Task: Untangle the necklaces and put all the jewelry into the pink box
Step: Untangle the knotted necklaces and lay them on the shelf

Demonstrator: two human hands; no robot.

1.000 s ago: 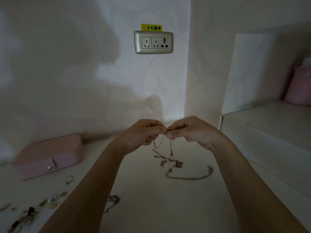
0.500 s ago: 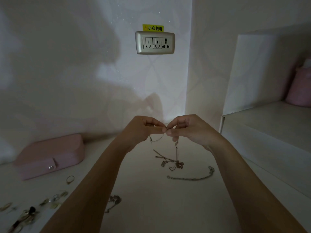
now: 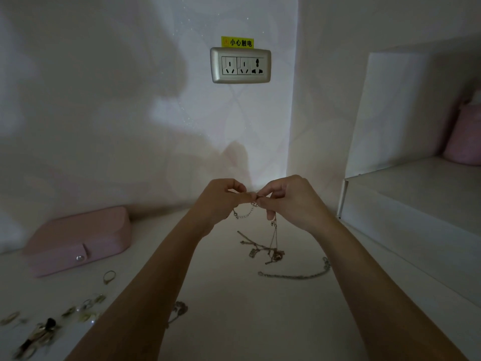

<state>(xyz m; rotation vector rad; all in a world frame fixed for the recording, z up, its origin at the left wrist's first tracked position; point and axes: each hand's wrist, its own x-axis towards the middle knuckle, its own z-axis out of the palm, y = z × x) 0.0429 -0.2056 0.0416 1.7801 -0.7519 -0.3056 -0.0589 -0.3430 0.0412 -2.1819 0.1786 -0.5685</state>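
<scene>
Head view: a fine, small-linked metal chain (image 3: 244, 214) is pinched between the left hand (image 3: 218, 201) and the right hand (image 3: 291, 201), which are held fingertip to fingertip above the tabletop (image 3: 234, 321). From the right hand a thin strand (image 3: 273, 235) is hung almost vertically to the knotted necklaces (image 3: 270, 252) directly below. The closed, padded pink box (image 3: 78, 241) is set well to the left, nearer the left hand.

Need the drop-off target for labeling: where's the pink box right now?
Head view, far left: the pink box sits closed on the white surface by the back wall, with a ring lying just in front of it.
</scene>
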